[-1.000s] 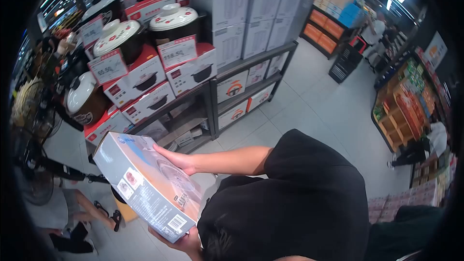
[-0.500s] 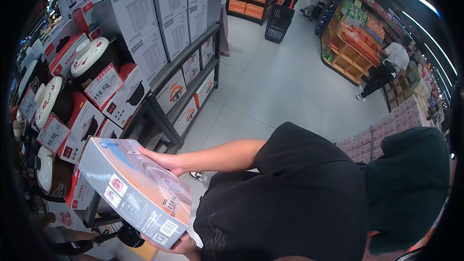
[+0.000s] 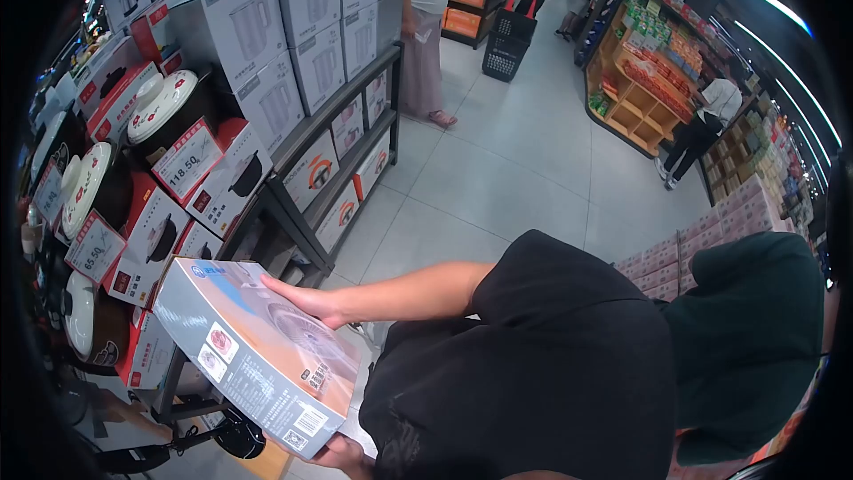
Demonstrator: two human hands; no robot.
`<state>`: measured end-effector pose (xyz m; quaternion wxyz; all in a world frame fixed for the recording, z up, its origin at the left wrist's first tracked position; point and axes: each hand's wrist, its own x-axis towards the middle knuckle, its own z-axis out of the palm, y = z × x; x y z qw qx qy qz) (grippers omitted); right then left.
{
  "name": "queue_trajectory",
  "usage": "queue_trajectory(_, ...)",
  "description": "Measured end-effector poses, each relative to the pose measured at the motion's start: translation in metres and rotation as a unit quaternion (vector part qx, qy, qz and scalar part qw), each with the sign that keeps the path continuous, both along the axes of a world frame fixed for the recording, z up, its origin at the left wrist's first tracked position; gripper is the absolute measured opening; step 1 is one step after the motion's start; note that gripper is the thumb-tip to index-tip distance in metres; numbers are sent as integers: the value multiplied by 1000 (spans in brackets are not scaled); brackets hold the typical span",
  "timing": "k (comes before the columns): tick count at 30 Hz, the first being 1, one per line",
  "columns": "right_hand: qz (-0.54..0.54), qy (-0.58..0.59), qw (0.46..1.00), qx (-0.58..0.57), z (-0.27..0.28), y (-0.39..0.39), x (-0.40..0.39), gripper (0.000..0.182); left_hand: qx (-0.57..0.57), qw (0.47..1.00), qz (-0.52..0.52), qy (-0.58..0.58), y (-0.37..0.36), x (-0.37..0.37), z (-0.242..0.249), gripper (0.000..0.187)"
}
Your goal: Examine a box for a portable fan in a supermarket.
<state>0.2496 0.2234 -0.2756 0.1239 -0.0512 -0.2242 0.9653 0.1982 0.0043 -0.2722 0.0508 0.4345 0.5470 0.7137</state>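
Note:
A cardboard box [image 3: 293,338] with a fan pictured on its orange and grey face is tilted at the lower left. My right hand [image 3: 306,300] lies along its upper edge, fingers pressed together against it. Under the lower corner, near the barcode, my left hand [image 3: 336,455] grips the box; part of that hand is hidden beneath it. Both hands hold the same box, in front of the black shirt [image 3: 533,364].
Shelving [image 3: 342,187] with kettle boxes [image 3: 244,22] and lidded pots [image 3: 164,107] stands at left. A person in a pink skirt [image 3: 422,71] stands beside it. Farther back are a black basket cart [image 3: 509,44], a wooden display [image 3: 635,116] and a person [image 3: 697,129] bending.
The box and both my hands have shifted slightly right and down in view. The person in the pink skirt, barely visible before, now shows beside the shelving.

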Motion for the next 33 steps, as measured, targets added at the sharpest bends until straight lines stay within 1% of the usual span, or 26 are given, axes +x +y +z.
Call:
queue_trajectory(1, -3, 0, 1000, 1, -1, -1, 1, 76, -29, 998, 31, -52, -1, 3, 0, 77)
queue_trajectory(2, -4, -1, 1000, 1, -2, -1, 3, 76, -29, 998, 30, -53, 1, 3, 0, 77)
queue_trajectory(4, -6, -7, 1000, -1, -3, -3, 7, 76, 58, 997, -37, 34, 6, 5, 4, 82)
queue_trajectory(5, -5, -8, 1000, 0, -4, -4, 9, 76, 58, 997, -36, 33, 6, 7, 5, 82)
queue_trajectory(7, -13, -32, 999, 10, -2, -5, 14, 76, -27, 999, 25, 16, 5, 12, 6, 102)
queue_trajectory(8, -11, -32, 999, 11, -2, -5, 14, 76, -26, 999, 27, 16, 5, 14, 7, 102)
queue_trajectory(10, 0, -33, 999, 23, -1, -4, 14, 80, -36, 999, 37, -4, 5, 16, 7, 98)
queue_trajectory(13, 9, -24, 999, 25, 1, -5, 7, 77, -8, 999, 37, -18, 6, 18, 14, 93)
queue_trajectory(14, 17, -24, 999, 26, 2, -7, 2, 77, -10, 998, 64, -16, 2, 18, 19, 93)
queue_trajectory(16, 24, -39, 998, 38, 9, -11, -3, 77, -15, 999, 14, 46, -3, 13, 31, 76)
queue_trajectory(17, 47, -44, 998, 20, 6, -12, -10, 78, -28, 998, 42, 42, -7, 14, 32, 71)
queue_trajectory(18, 74, -76, 994, 19, 1, -13, -15, 79, -61, 996, 54, -22, -16, 17, 21, 91)
queue_trajectory(19, 93, -83, 992, 21, -4, -16, -21, 83, -93, 990, 75, 81, -25, 13, 24, 91)
queue_trajectory(20, 126, -119, 985, 23, 11, -23, -23, 86, -69, 992, 83, 68, -29, 14, 26, 89)
queue_trajectory(21, 138, -102, 985, 29, -7, -26, -35, 88, -61, 991, 94, 67, -32, 14, 32, 83)
queue_trajectory(22, 129, -132, 980, 75, 2, -34, -40, 88, -49, 991, 108, 60, -33, 14, 34, 77)
queue_trajectory(23, 146, -143, 974, 97, -4, -36, -48, 87, -30, 990, 122, 64, -35, 13, 39, 72)
queue_trajectory(24, 161, -131, 973, 99, -17, -40, -56, 87, -57, 987, 135, 62, -40, 13, 39, 69)
queue_trajectory(25, 183, -128, 972, 76, -32, -41, -65, 88, -60, 986, 148, 38, -43, 15, 42, 68)
queue_trajectory(26, 272, -15, 959, -80, -52, -39, -74, 88, -74, 984, 161, 31, -49, 15, 39, 68)
queue_trajectory(27, 344, 90, 904, -236, -49, -47, -81, 89, -88, 982, 168, 21, -55, 15, 37, 69)
queue_trajectory(28, 355, 89, 899, -239, -46, -53, -84, 89, -89, 979, 180, 21, -59, 16, 38, 69)
queue_trajectory(29, 311, -28, 946, -87, -42, -57, -84, 89, -100, 976, 193, 11, -62, 17, 40, 69)
queue_trajectory(30, 253, -142, 954, 70, -33, -64, -84, 90, -111, 973, 203, 0, -66, 19, 42, 69)
queue_trajectory(31, 259, -142, 953, 68, -32, -66, -87, 90, -113, 972, 208, -2, -67, 20, 41, 69)
queue_trajectory(33, 276, -127, 949, 82, -31, -71, -92, 89, -99, 967, 234, 15, -70, 23, 39, 76)
